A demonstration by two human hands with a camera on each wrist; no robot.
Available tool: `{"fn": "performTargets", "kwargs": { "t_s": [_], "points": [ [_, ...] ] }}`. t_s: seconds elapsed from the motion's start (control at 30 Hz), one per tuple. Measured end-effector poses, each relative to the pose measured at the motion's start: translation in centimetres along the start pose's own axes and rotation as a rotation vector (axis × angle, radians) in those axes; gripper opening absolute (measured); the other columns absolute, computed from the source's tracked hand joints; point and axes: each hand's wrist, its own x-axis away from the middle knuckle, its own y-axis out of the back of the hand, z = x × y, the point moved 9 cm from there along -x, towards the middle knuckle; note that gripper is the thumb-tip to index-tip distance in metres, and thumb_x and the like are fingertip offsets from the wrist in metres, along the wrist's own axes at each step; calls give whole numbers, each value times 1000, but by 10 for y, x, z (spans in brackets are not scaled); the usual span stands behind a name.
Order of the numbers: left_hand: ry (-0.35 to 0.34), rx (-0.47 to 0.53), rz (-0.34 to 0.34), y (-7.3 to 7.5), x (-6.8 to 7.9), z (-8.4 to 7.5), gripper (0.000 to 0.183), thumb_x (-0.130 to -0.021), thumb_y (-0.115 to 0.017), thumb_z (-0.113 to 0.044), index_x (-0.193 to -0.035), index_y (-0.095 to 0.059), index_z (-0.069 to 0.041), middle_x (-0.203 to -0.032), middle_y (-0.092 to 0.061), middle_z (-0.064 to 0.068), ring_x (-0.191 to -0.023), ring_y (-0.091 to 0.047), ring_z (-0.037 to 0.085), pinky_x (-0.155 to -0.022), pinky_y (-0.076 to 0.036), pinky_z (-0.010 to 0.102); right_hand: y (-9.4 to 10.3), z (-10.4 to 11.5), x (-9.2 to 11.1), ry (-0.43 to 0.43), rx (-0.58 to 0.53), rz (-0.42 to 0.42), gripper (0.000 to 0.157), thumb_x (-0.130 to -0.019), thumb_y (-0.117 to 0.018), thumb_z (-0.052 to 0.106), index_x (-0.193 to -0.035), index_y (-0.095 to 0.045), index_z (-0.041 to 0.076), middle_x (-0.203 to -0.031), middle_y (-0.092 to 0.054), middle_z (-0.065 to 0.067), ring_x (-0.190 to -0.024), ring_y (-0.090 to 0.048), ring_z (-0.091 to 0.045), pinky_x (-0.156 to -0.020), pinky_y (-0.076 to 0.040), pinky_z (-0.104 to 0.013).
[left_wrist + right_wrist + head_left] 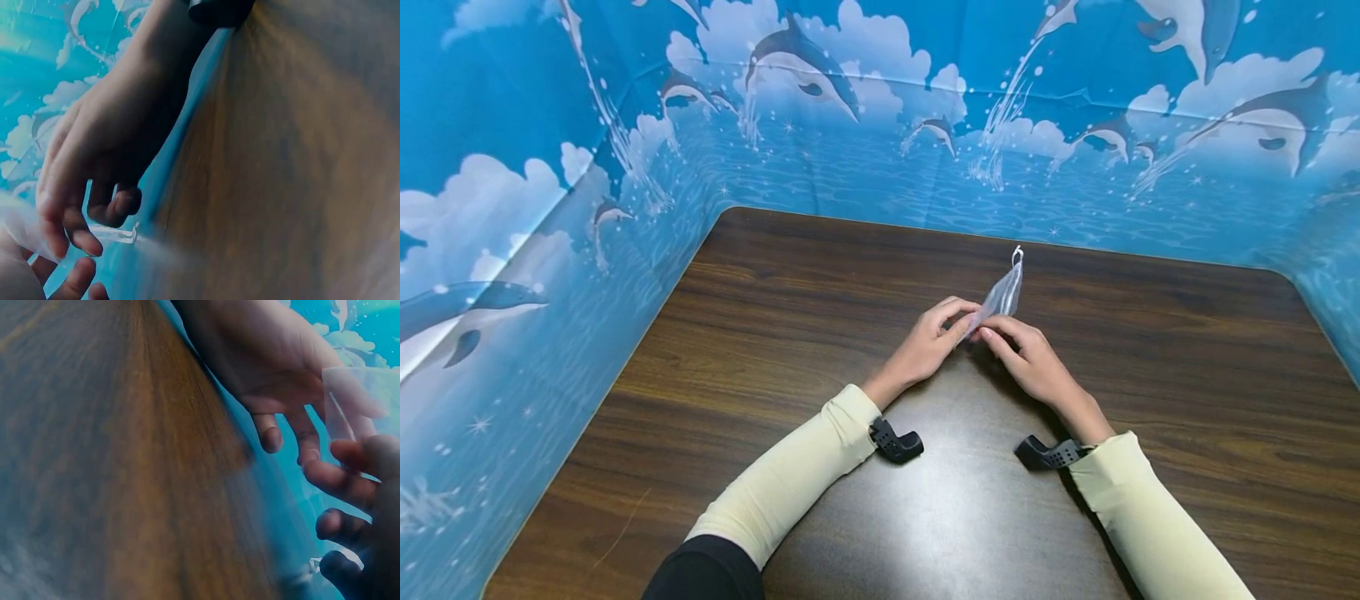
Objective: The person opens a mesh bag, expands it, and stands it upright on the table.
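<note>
A clear plastic pouch (1004,290) is held above the middle of the table, tilted, with a thin white loop (1017,253) at its far end. My left hand (931,343) pinches its near edge between thumb and fingers. From the other side my right hand (1028,357) pinches the same edge, the fingertips of both hands close together. In the right wrist view a see-through corner of the pouch (340,394) lies in front of the left hand (269,362), near the right hand's fingers (344,484). Whatever the pouch may contain cannot be made out.
The dark wood-grain table (760,292) spreads out around both hands. A blue cloth with dolphins (865,167) hangs along its far and left edges. Black wrist mounts (897,442) sit at the cuffs of the pale sleeves (797,467).
</note>
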Motion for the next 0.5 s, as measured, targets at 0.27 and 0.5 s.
{"fn": "performTargets", "kwargs": {
  "t_s": [0.27,0.5],
  "points": [
    [-42,18,-18,-6,0,-10,15,-104,-61,-9,-114,-71,-2,-110,-67,13,-88,-58,10,-68,-48,21,9,1,0,-46,9,-104,31,-109,-54,15,-83,-69,7,-70,-62,-6,-63,-48,-4,-60,-39,-21],
    [-8,77,2,-8,1,-11,23,-108,-55,-13,-121,-69,-1,-116,-68,14,-93,-58,7,-75,-49,20,13,0,0,-91,40,-184,16,-104,-63,12,-93,-66,1,-79,-69,-12,-70,-52,-2,-64,-40,-18]
  ]
}}
